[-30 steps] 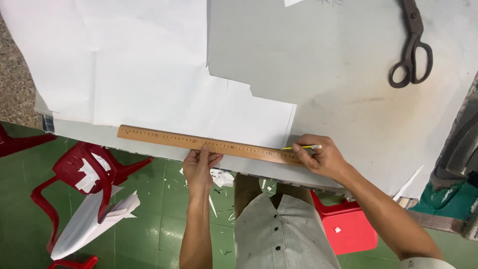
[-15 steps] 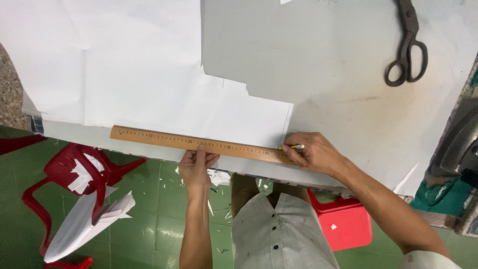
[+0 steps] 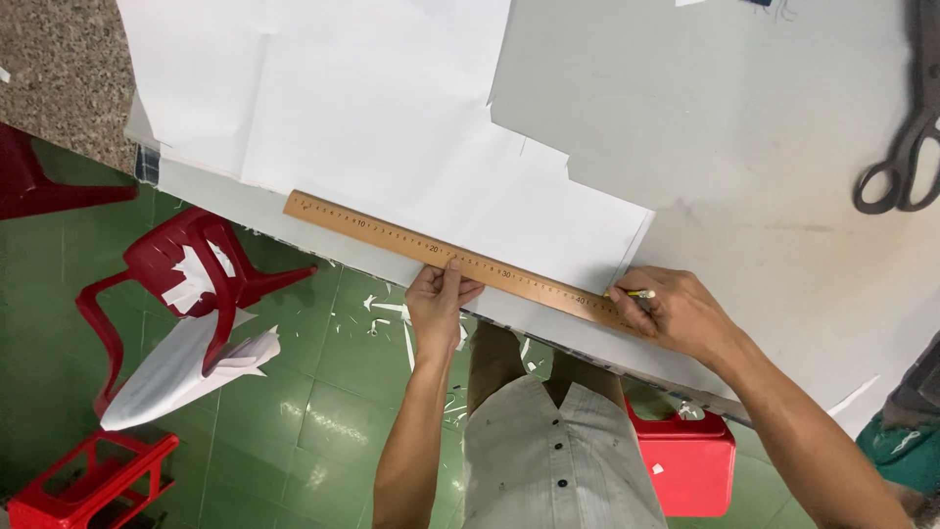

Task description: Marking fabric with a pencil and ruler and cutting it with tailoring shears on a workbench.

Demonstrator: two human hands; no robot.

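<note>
A long wooden ruler (image 3: 372, 233) lies slanted along the near edge of a grey table (image 3: 783, 255), over white paper sheets (image 3: 392, 127). My left hand (image 3: 439, 299) presses down on the ruler's middle from the table's edge. My right hand (image 3: 676, 312) sits at the ruler's right end, gripping a yellow pencil (image 3: 634, 293) with its tip against the ruler's far edge, beside the paper's corner.
Large black scissors (image 3: 901, 157) lie at the table's far right. Below the table, red plastic chairs (image 3: 196, 269), a red stool (image 3: 685, 456) and paper scraps (image 3: 176, 367) sit on the green tiled floor. A grey sheet (image 3: 627, 88) overlaps the white paper.
The view has shifted, so the table and ruler sit differently in frame. Both hands keep their places on the ruler and the pencil stays at its right end.
</note>
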